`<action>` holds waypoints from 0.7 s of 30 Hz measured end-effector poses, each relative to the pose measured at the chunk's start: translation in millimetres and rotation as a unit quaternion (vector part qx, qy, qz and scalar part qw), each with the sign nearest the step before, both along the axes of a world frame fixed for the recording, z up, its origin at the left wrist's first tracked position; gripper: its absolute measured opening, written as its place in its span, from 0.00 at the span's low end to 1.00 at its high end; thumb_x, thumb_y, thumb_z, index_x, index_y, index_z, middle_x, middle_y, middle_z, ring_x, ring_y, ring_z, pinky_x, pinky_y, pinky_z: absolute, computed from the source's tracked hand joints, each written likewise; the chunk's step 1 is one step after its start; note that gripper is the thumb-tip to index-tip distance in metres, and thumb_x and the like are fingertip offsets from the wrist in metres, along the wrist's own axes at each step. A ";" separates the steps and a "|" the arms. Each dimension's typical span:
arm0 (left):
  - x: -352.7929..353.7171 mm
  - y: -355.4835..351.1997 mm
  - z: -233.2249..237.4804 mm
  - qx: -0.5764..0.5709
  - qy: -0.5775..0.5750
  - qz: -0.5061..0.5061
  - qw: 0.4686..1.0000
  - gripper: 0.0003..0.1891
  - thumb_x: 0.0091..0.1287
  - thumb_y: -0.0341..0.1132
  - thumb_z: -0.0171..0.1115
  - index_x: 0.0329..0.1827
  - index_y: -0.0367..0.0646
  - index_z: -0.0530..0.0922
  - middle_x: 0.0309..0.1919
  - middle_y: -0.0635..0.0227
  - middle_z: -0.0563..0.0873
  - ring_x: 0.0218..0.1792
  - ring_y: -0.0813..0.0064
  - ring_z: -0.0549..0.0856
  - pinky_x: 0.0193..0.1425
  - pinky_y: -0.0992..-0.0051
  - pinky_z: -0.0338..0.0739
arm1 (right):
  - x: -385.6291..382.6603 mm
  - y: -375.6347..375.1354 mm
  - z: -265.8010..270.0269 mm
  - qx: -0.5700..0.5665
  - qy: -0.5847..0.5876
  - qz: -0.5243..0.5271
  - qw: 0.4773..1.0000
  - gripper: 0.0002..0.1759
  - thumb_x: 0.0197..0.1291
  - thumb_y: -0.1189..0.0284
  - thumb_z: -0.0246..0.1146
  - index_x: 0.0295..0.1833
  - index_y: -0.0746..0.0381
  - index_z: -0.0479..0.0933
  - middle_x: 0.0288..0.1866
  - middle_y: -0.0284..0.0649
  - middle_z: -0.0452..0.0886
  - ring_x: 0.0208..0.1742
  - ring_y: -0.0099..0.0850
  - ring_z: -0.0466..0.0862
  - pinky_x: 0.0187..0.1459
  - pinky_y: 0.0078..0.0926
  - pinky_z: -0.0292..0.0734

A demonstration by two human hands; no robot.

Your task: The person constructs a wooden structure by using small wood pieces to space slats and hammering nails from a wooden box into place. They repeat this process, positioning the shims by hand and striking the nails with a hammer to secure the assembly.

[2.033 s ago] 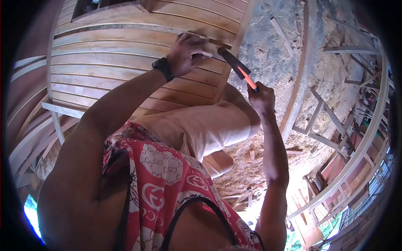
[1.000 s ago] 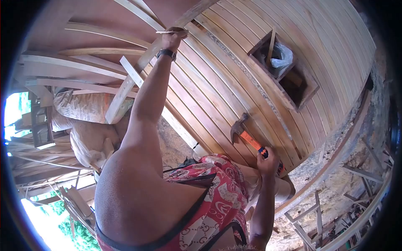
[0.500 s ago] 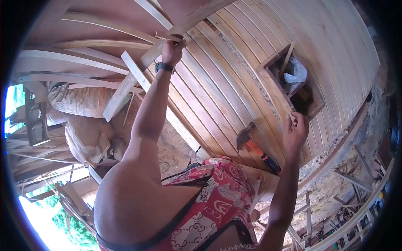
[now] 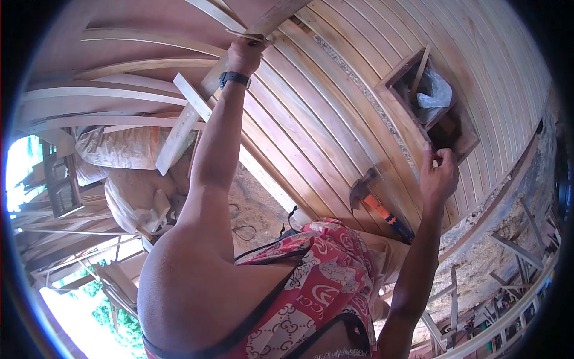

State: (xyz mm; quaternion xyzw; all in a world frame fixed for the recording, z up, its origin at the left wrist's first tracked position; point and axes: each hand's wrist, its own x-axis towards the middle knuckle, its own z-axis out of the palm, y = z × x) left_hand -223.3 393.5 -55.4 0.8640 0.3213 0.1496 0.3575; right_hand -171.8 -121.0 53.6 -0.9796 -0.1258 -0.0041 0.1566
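Note:
My left hand (image 4: 245, 55), wearing a dark wristwatch (image 4: 235, 79), reaches far forward to a long wooden beam (image 4: 278, 17). Its fingers are closed on a thin wood strip (image 4: 240, 34) beside the beam. My right hand (image 4: 439, 178) is at the near corner of a wooden box (image 4: 403, 122), fingers curled and thumb raised. Whatever it may hold is too small to make out. A clear plastic bag (image 4: 435, 93) and a wooden stick (image 4: 420, 70) are in the box. A claw hammer (image 4: 378, 205) with an orange and dark handle lies on the planks, left of my right hand.
Narrow wooden planks (image 4: 311, 137) form the slatted surface ahead, with a gap between some of them. Curved wooden ribs (image 4: 137, 93) rise at the left. Stuffed sacks (image 4: 122, 146) stand below them. Scrap wood and sawdust (image 4: 478, 239) lie at the lower right.
The view has shifted, so the box and hammer appear farther right. My left hand has moved slightly forward. My right thumb has lifted away from the curled fingers.

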 end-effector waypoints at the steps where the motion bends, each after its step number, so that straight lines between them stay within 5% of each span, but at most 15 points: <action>1: 0.7 -0.3 -0.3 -0.002 -0.014 -0.013 1.000 0.17 0.63 0.44 0.77 0.48 0.41 0.90 0.32 0.59 0.92 0.32 0.76 0.90 0.38 0.71 0.83 | 1.2 -0.4 -0.8 0.007 -0.003 0.000 1.000 0.21 0.68 0.54 0.68 0.37 0.61 0.75 0.37 0.42 0.81 0.39 0.46 0.84 0.40 0.46 0.77; 11: 11.9 -8.1 -20.3 0.103 0.021 -0.059 0.993 0.18 0.63 0.46 0.75 0.46 0.40 0.88 0.41 0.56 0.92 0.44 0.56 0.91 0.48 0.62 0.85 | 5.6 -2.4 -2.2 0.002 0.020 -0.025 0.999 0.23 0.67 0.51 0.68 0.36 0.62 0.76 0.37 0.44 0.82 0.39 0.50 0.84 0.41 0.49 0.77; 16: 8.3 -30.3 -2.7 0.241 -0.096 -0.008 0.966 0.18 0.57 0.42 0.76 0.45 0.39 0.88 0.39 0.48 0.90 0.42 0.50 0.90 0.53 0.58 0.83 | 7.4 0.6 1.8 -0.003 0.022 -0.035 0.999 0.23 0.67 0.50 0.67 0.35 0.61 0.76 0.36 0.43 0.82 0.40 0.50 0.84 0.41 0.49 0.77; 21: 6.5 -21.2 -9.3 0.131 -0.066 0.032 0.989 0.18 0.60 0.46 0.76 0.43 0.41 0.90 0.39 0.50 0.91 0.42 0.51 0.90 0.51 0.60 0.83 | 9.6 -2.8 0.3 -0.015 0.028 -0.033 0.999 0.26 0.67 0.47 0.66 0.37 0.61 0.78 0.37 0.44 0.85 0.40 0.49 0.85 0.42 0.48 0.77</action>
